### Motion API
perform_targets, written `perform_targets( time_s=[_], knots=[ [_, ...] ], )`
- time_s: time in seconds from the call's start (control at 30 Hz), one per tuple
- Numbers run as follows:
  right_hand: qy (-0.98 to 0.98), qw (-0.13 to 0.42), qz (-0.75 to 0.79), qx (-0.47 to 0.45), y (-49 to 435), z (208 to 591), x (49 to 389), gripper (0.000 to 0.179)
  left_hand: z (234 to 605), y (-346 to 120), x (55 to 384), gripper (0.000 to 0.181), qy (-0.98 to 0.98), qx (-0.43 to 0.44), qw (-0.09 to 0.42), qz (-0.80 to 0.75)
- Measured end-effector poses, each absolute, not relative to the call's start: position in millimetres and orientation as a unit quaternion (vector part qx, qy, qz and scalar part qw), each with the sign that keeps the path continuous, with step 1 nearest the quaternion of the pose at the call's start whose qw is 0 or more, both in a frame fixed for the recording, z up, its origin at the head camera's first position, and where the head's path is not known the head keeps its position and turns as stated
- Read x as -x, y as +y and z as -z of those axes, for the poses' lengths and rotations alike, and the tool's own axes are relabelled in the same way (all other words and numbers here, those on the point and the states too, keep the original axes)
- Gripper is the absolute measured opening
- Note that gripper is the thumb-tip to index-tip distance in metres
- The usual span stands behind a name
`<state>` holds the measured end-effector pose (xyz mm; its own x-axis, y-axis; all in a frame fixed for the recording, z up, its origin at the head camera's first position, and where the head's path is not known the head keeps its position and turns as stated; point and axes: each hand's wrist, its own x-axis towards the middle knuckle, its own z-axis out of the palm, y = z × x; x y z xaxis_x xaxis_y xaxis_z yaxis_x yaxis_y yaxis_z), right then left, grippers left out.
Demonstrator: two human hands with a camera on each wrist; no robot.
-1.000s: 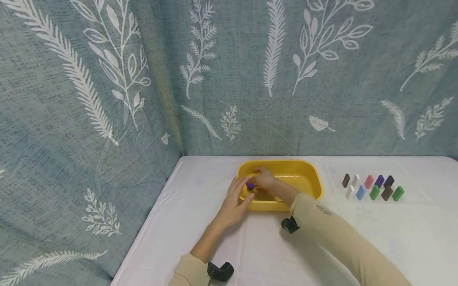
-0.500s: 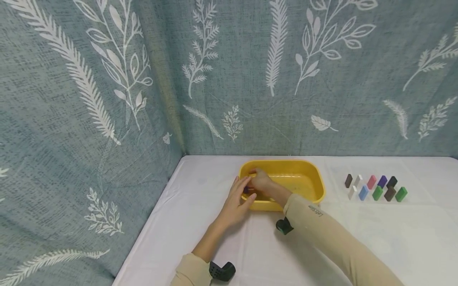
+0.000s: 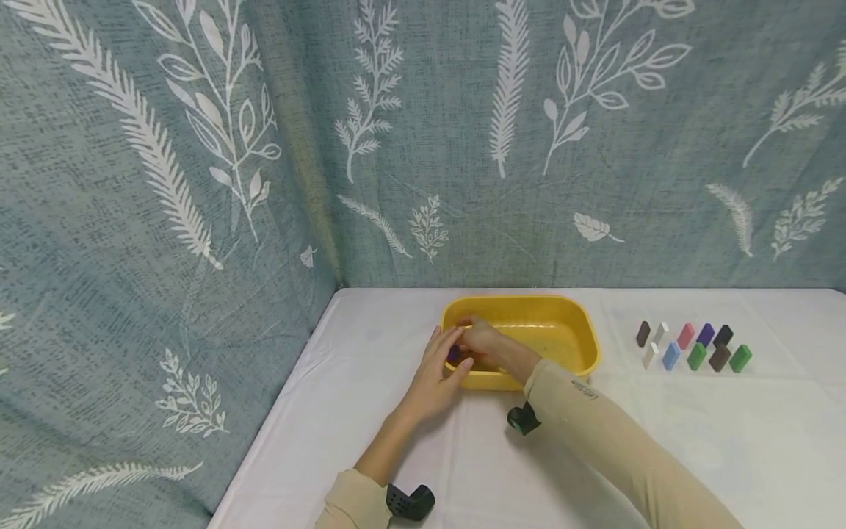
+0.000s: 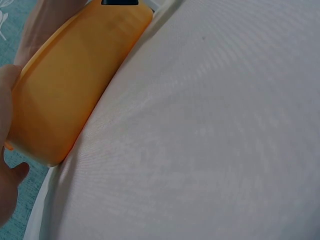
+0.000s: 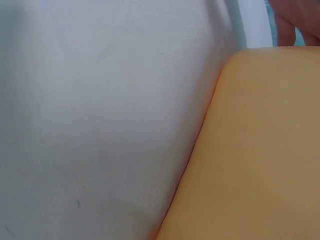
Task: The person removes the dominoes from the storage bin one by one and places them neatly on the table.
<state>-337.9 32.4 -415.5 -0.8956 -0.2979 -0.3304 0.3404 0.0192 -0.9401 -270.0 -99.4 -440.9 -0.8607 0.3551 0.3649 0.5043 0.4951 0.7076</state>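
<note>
A yellow plastic tub point(image 3: 551, 302) stands on the white-covered table. My right hand point(image 3: 485, 340) reaches down into its left end, fingers bent around a small purple block point(image 3: 453, 353) that is mostly hidden. At the tub's left front corner is my left hand point(image 3: 432, 375), its fingers fairly straight along the rim and thumb spread apart over the front side. The left wrist view shows the tub's outer wall point(image 4: 70, 85) with fingers at its rim. In the right wrist view the tub's wall point(image 5: 260, 145) fills the right side, with part of a hand point(image 5: 300, 17) above it.
To the right of the tub stand several small upright blocks in two rows, among them a pink one point(image 3: 686, 336), a blue one point(image 3: 671, 357) and a green one point(image 3: 741, 358). A leaf-patterned blue-green curtain point(image 3: 456, 147) hangs behind and left of the table point(image 3: 370, 345).
My right hand has moved slightly left and down inside the tub, along with the purple block, which is now more hidden. The left hand stays at the tub's corner.
</note>
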Motion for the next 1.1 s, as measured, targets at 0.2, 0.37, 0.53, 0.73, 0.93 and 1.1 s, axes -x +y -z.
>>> perform_targets(
  time_s=[0.2,0.37,0.53,0.73,0.93,1.1],
  knots=[
    [0.650,0.245,0.718,-0.036,37.8,414.9,339.3,0.055,440.1,-100.0,270.3,0.057,-0.860,0.253,0.085,0.435],
    [0.636,0.261,0.725,-0.041,40.2,414.0,339.8,0.057,439.3,-99.7,269.9,0.057,-0.862,0.249,0.085,0.433],
    [0.640,0.271,0.718,-0.036,39.7,414.9,338.9,0.059,439.4,-99.2,269.4,0.056,-0.863,0.248,0.086,0.431],
    [0.620,0.294,0.727,-0.023,41.6,416.5,338.7,0.058,439.6,-98.5,269.9,0.055,-0.860,0.249,0.090,0.436],
    [0.614,0.333,0.715,0.032,43.1,418.8,339.9,0.032,439.8,-98.5,270.2,0.056,-0.857,0.252,0.091,0.440],
    [0.611,0.355,0.704,0.070,45.3,419.3,340.7,0.015,440.7,-99.4,270.4,0.056,-0.854,0.256,0.093,0.443]
  ],
)
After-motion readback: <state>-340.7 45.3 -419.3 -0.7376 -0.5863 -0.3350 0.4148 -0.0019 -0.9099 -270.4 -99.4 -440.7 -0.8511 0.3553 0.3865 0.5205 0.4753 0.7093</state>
